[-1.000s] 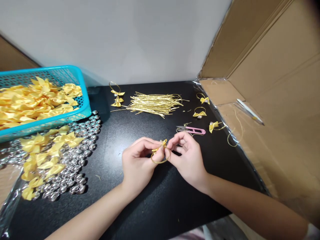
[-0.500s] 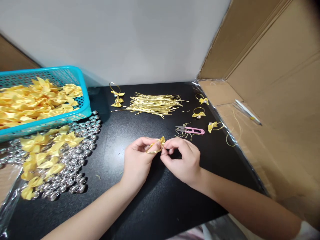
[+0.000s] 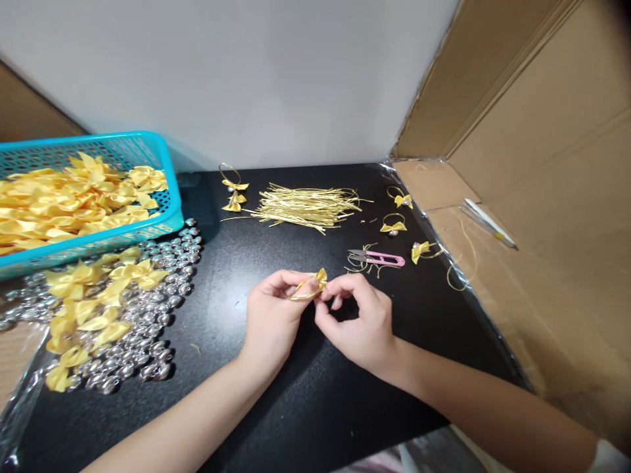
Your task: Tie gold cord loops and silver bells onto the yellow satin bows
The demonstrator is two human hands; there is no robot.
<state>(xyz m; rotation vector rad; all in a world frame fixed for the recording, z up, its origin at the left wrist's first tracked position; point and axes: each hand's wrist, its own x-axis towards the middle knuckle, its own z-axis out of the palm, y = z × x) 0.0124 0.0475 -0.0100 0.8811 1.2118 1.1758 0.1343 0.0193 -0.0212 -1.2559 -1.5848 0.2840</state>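
Note:
Between thumb and fingers, my left hand (image 3: 273,315) pinches a yellow ribbon bow (image 3: 321,278) together with a loop of gold cord (image 3: 302,297). My right hand (image 3: 359,318) is closed in a pinch right against the bow's right side; what its fingertips grip is too small and covered to make out. Just beyond my right hand lie pink thread snips (image 3: 384,259) over a few cord scraps. A bundle of gold cords (image 3: 306,207) rests farther back on the black table (image 3: 217,407).
At left stands a turquoise basket (image 3: 170,190) full of yellow bows. Silver beads (image 3: 148,328) with loose bows (image 3: 111,325) spread before it. Looped bows with beads lie at back left (image 3: 234,187) and along the right edge (image 3: 393,226). A white-handled tool (image 3: 490,223) lies on cardboard.
My hands stay together at the bow, with only a slight shift of the fingers. The whole view has moved a little; the things on the table lie as before.

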